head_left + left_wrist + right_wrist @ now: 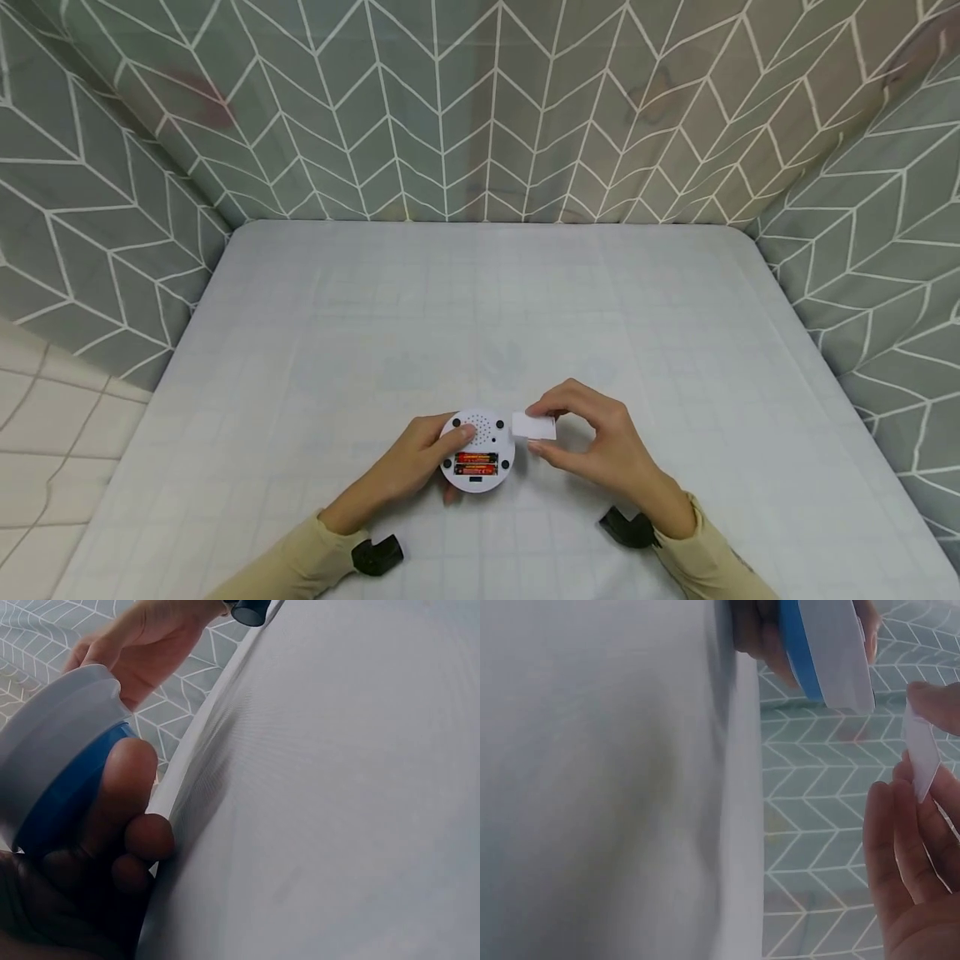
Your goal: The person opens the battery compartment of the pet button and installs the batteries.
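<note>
My left hand (408, 462) grips a round white battery-powered device (487, 446), thumb on its upturned back and fingers underneath. That back carries small speaker holes, several dark round feet and an uncovered battery compartment. Two red-and-black batteries (476, 464) lie side by side in it. In the left wrist view, the device's underside is a blue part (71, 795) with fingers curled against it. My right hand (596, 437) pinches a small white battery cover (534, 426) between thumb and fingers, just right of the device. The right wrist view shows the cover (922, 754) edge-on, apart from the device.
Both hands work over the near part of a table (480, 308) with a pale cloth. Grey-green curtains (465, 108) with white lines hang behind it and at both sides. Black wrist straps (377, 556) sit at the sleeves. Light floor tiles (52, 450) show at the left.
</note>
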A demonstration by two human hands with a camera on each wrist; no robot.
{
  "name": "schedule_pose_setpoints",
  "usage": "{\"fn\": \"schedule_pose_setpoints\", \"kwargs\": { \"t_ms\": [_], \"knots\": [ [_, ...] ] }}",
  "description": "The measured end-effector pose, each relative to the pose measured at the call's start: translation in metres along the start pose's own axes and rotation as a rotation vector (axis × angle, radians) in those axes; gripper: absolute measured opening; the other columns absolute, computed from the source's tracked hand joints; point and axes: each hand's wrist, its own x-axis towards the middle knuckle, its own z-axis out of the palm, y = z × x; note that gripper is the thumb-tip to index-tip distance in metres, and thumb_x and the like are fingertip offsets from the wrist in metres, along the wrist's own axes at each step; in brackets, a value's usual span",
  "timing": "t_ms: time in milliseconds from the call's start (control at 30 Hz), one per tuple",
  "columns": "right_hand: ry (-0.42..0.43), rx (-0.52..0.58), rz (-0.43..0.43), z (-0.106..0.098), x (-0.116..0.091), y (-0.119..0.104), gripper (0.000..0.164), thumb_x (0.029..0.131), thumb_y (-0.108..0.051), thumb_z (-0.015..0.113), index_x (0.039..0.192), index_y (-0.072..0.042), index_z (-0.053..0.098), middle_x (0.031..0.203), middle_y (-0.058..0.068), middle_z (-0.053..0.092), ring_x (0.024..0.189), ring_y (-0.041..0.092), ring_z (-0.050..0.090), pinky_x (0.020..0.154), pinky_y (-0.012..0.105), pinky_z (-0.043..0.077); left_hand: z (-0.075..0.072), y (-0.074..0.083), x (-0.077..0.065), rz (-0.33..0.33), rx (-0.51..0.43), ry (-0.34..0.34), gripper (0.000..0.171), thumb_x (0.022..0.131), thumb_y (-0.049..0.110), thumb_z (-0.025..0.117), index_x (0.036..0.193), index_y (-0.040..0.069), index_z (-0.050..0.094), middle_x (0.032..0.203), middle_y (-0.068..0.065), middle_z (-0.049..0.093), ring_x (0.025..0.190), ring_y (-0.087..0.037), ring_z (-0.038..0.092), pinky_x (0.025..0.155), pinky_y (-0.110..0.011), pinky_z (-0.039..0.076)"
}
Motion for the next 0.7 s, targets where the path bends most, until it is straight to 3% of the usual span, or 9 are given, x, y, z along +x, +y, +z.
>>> {"fn": "schedule_pose_setpoints", "kwargs": {
  "t_ms": [167, 400, 700],
  "knots": [
    [-0.029, -0.009, -0.024, 0.007, 0.0, 0.003, 0.043, 0.072, -0.009, 0.088, 0.111, -0.011, 0.07, 0.102, 0.002, 0.067, 0.09, 0.011, 0.063, 0.08, 0.022, 0.051, -0.002, -0.001, -0.001, 0.004, 0.003, 0.018, 0.028, 0.106, 0.037, 0.044, 0.113, 0.019, 0.064, 0.069, 0.0, 0.071, 0.047, -0.026, 0.067, 0.073, -0.028, 0.055],
    [-0.049, -0.055, -0.064, 0.018, 0.006, -0.016, 0.041, 0.069, -0.005, 0.088, 0.106, -0.008, 0.071, 0.1, 0.005, 0.065, 0.089, 0.015, 0.062, 0.079, 0.022, 0.051, 0.0, -0.003, -0.001, 0.004, 0.0, 0.014, 0.029, 0.106, 0.037, 0.044, 0.114, 0.018, 0.064, 0.068, 0.0, 0.071, 0.046, -0.027, 0.066, 0.07, -0.028, 0.055],
    [-0.017, -0.054, -0.104, 0.023, 0.009, -0.029, 0.041, 0.069, -0.005, 0.088, 0.105, -0.006, 0.071, 0.099, 0.006, 0.064, 0.089, 0.016, 0.061, 0.078, 0.021, 0.05, 0.0, 0.0, -0.002, -0.004, 0.013, 0.013, 0.027, 0.106, 0.036, 0.044, 0.114, 0.02, 0.064, 0.069, 0.003, 0.07, 0.046, -0.027, 0.066, 0.076, -0.024, 0.053]
  ]
}}
